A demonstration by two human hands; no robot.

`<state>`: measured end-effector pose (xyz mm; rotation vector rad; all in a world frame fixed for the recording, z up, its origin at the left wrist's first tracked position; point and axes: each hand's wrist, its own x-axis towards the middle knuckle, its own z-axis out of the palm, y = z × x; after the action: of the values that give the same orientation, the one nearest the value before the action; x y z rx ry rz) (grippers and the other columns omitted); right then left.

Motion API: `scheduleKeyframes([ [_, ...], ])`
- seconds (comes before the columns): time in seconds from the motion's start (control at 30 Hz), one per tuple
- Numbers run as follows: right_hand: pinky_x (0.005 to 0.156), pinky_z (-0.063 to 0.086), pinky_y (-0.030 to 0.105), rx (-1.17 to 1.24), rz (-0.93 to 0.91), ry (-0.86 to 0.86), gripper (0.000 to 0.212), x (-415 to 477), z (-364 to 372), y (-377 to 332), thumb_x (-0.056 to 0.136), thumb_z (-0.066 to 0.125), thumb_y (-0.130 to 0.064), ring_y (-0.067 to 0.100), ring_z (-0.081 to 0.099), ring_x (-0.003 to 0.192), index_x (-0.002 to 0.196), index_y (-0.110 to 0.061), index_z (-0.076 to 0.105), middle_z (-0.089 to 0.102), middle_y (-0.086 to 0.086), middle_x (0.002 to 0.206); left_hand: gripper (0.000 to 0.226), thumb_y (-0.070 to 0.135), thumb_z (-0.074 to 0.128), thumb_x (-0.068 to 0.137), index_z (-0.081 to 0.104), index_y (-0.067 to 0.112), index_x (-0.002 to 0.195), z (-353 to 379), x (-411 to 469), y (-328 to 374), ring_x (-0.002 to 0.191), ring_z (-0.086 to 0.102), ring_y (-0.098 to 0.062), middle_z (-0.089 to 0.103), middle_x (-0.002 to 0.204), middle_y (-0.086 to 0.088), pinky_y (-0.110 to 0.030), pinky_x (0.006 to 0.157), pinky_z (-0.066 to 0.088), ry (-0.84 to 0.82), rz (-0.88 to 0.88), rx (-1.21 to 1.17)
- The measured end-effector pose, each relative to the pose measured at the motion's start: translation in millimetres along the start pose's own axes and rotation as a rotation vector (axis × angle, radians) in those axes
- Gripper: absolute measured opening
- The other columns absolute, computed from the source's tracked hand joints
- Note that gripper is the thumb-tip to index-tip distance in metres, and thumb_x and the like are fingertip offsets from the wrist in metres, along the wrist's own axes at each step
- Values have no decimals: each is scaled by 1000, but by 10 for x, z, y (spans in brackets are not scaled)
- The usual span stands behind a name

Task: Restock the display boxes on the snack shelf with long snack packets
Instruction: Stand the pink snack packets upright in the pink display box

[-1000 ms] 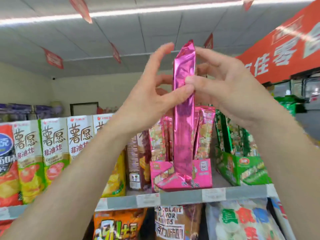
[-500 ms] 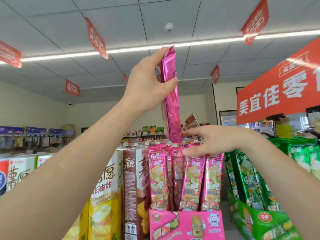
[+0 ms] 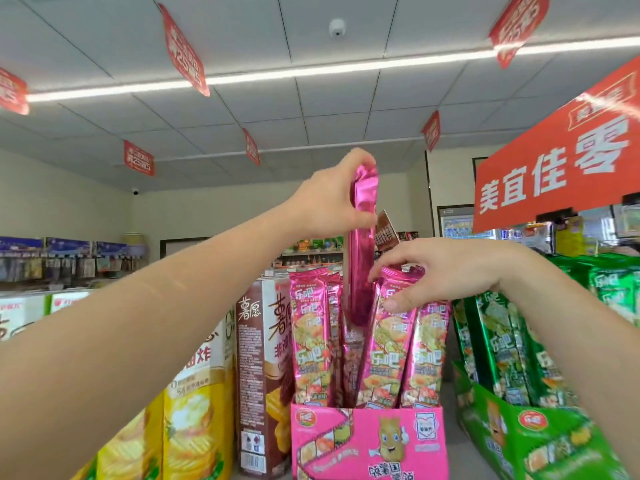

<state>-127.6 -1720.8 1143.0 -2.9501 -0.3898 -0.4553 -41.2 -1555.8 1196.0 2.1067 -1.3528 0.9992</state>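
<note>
My raised left hand (image 3: pixel 332 199) pinches a long glossy pink foil packet (image 3: pixel 362 237) near its top; my lower right hand (image 3: pixel 436 271) grips a standing printed pink packet (image 3: pixel 388 341).

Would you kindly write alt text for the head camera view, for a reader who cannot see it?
A left hand holds a long pink packet upright by its top, its lower end among the standing packets in a pink display box. The right hand grips those packets' tops. A green display box stands beside it.

a white tiled ceiling (image 3: pixel 242 36) carries a long strip light (image 3: pixel 311 69) and hanging red signs (image 3: pixel 183 50); pale walls (image 3: pixel 62 202) behind, a red banner (image 3: pixel 561 161) at right.
</note>
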Motion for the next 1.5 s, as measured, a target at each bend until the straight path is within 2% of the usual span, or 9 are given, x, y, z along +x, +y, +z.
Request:
scheduleKeyframes([
  [0.17,98,39,26,73,-24,27,49,-4,23,39,77,74,-50,9,48,122,121,-38,57,52,-15,131,50,9,77,82,41,21,114,178,0,-79,66,58,-14,53,85,0,-33,68,58,-481,-200,-176],
  [0.37,101,38,26,220,16,33,58,10,61,97,75,81,-40,11,44,130,122,-35,47,50,-6,137,44,28,82,77,55,20,111,186,43,-153,62,50,-10,54,77,1,-26,64,45,-492,-169,-43],
  [0.53,92,39,24,242,18,48,57,-31,57,48,73,83,-39,8,45,126,118,-39,46,53,-8,134,31,13,76,84,58,16,110,82,44,-200,79,68,-19,66,95,-21,-27,75,60,-614,-286,-277],
  [0.77,96,44,28,24,4,222,73,-20,213,-118,71,65,-72,4,53,111,134,-40,43,49,-23,117,40,-13,62,84,55,14,111,249,9,-215,84,71,-20,72,94,-9,-31,72,59,-870,-297,-237],
  [0.83,98,45,35,-52,-3,251,68,-12,238,-153,73,59,-74,4,53,105,130,-38,50,54,-22,114,41,-12,67,80,57,13,111,292,11,-179,99,69,-31,69,109,-16,-45,83,58,-899,-290,-169],
  [1.03,95,43,32,4,-1,160,51,-101,127,-108,78,70,-48,3,50,112,122,-43,45,48,-15,129,15,11,78,80,69,3,88,403,13,-115,66,70,-15,73,76,-3,-19,59,51,-798,-218,-31],
  [1.17,69,49,27,-40,-13,78,45,-93,70,-178,78,64,-39,-11,57,71,118,-44,43,56,-13,121,21,29,81,76,62,23,69,426,25,-97,71,56,-8,63,72,11,-24,71,44,-697,-113,100],
  [1.3,81,45,30,-94,1,170,54,-100,166,-207,80,33,-78,-5,55,80,118,-44,52,58,-20,95,17,11,72,85,63,25,82,336,61,-99,89,60,-13,65,88,6,-25,80,46,-863,-170,121],
  [1.5,102,37,50,-224,13,299,45,-96,279,-204,94,29,-59,8,54,110,125,-38,55,61,-17,116,26,8,58,93,66,15,116,402,218,-168,84,58,-14,65,96,5,-27,73,50,-720,-184,242],
])
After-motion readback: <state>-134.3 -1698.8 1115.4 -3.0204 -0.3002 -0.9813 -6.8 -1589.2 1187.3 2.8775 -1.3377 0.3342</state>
